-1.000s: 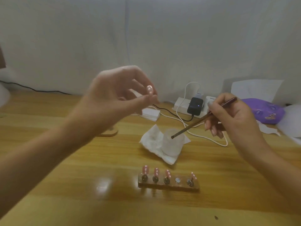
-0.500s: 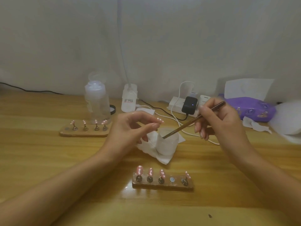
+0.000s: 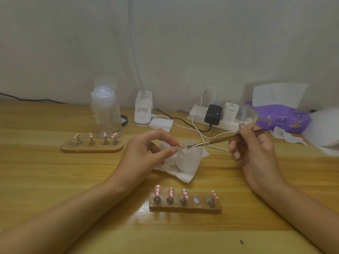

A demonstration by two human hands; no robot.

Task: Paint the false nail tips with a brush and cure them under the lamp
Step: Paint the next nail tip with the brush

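Left hand [image 3: 146,153]: thumb and forefinger, the fingers [image 3: 166,152] that matter, pinch the stalk of a pink nail tip [image 3: 181,146] just above the white cup [image 3: 189,162]. The right hand [image 3: 255,149] grips the brush [image 3: 216,141] like a pen, its bristles meeting the tip from 3 o'clock.

Best done, I judge, with both wrists braced on the worktop [image 3: 55,180] and light strokes.

From the cup, the near holder [image 3: 183,207] at 6 o'clock carries four tips and one bare socket. The far holder [image 3: 91,149] sits at 9 o'clock, a clear bottle [image 3: 106,110] behind it. A white gooseneck device [image 3: 143,112], likely the lamp, stands at 11 o'clock. Cables [image 3: 198,125] at 1 o'clock could snag the brush arm.
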